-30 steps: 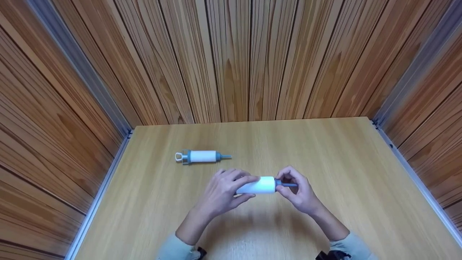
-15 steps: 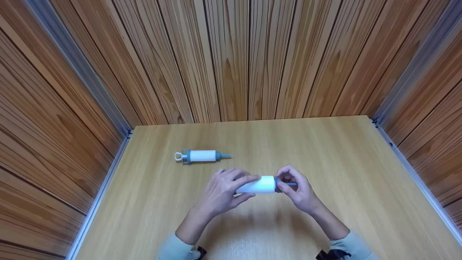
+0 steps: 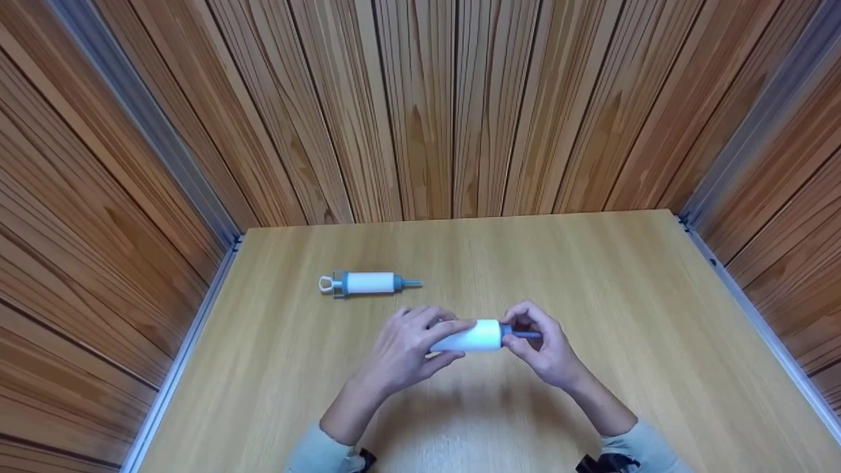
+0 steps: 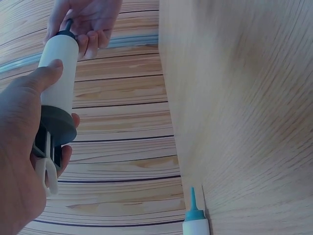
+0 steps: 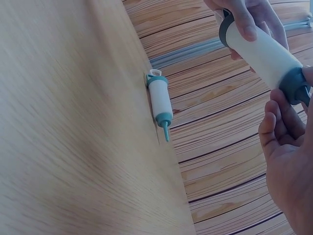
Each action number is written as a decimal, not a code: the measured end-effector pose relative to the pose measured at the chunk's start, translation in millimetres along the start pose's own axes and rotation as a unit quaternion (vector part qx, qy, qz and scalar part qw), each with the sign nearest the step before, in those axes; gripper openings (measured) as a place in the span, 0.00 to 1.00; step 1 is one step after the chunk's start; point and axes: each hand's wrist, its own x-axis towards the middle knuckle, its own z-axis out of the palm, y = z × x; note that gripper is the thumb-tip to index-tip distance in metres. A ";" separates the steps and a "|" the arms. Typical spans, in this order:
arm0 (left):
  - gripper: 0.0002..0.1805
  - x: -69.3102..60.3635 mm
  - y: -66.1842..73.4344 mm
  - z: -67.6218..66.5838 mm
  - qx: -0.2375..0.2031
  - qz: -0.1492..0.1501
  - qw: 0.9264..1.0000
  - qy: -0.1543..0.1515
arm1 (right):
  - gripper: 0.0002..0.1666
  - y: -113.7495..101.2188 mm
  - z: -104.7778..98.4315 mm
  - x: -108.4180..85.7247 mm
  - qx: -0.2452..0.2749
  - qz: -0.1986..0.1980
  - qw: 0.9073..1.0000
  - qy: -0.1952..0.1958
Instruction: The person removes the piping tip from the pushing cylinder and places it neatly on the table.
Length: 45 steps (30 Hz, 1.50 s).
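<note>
I can see the left hand (image 3: 417, 341) wrapped around the white barrel of a syringe (image 3: 477, 335), thumb on its side, and the right hand (image 3: 542, 348) pinching the blue nozzle cap (image 5: 293, 83) between thumb and fingers. The syringe is held up above the table (image 3: 591, 276), lying nearly flat between the two hands. I think the right fingers are working on that cap. To do it well, I'd hold the barrel still, turn the cap straight, and not bend the thin tip. I can't tell how tight it is. A second syringe (image 3: 370, 282) lies on the table behind.
</note>
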 end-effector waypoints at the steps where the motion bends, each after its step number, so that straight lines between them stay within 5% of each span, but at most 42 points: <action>1: 0.27 -0.2 -0.1 -0.1 -0.001 0.000 1.000 0.000 | 0.16 0.2 0.1 0.1 -0.002 -0.006 1.000 -0.001; 6: 0.26 -0.1 -0.2 -1.1 -0.001 0.005 1.000 0.002 | 0.17 0.2 -0.3 0.0 -0.011 -0.012 1.000 -0.006; 18: 0.26 0.9 1.4 -1.6 0.008 0.004 1.000 -0.002 | 0.10 -2.7 -0.2 -0.4 0.003 0.042 0.999 0.002; 31: 0.26 1.1 2.0 -2.6 0.001 0.002 1.000 -0.002 | 0.17 -1.9 0.1 -1.1 -0.008 -0.012 1.000 -0.004; 39: 0.27 2.6 2.1 -0.9 0.006 0.013 1.000 0.019 | 0.18 -3.7 0.0 -1.9 0.000 -0.001 1.000 0.006; 45: 0.27 3.0 2.3 -1.8 0.004 0.006 1.000 0.007 | 0.15 -5.9 -1.2 0.1 0.016 -0.001 1.000 -0.006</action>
